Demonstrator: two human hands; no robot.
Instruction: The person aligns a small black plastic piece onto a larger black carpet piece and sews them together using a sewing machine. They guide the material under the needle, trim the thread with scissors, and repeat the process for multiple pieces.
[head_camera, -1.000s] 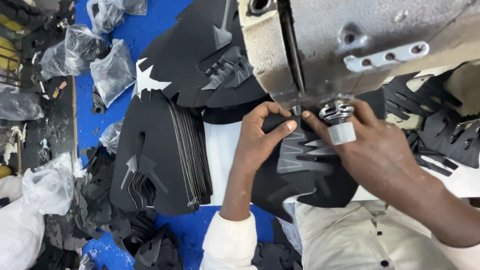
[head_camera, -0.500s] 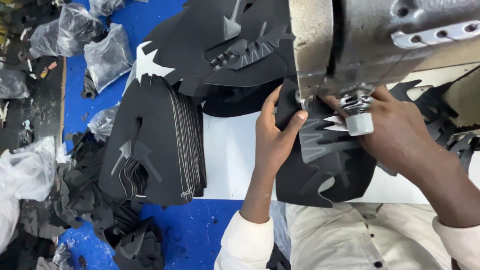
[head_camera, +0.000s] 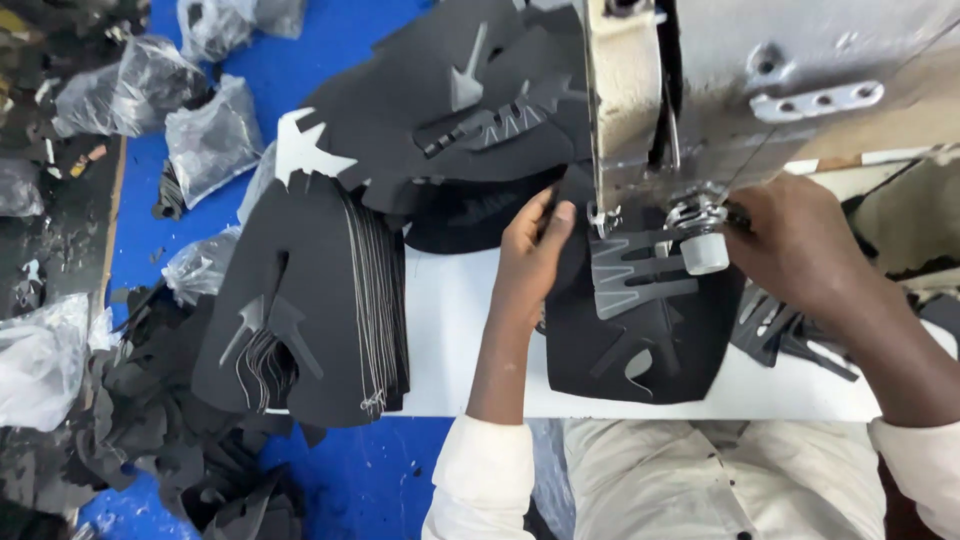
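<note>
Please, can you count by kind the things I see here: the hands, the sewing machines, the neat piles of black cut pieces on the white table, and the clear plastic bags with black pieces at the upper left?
Hands: 2, the left hand and the right hand
Sewing machine: 1
Neat pile of black cut pieces on the white table: 1
Clear plastic bags at upper left: 3
Total: 7

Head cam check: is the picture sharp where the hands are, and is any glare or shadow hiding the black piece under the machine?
Head view: left hand and black piece fairly sharp; right hand slightly soft; sewing machine close and blurred, blocking the stitching point; white table bright, not blown out; no hard shadows.
</note>
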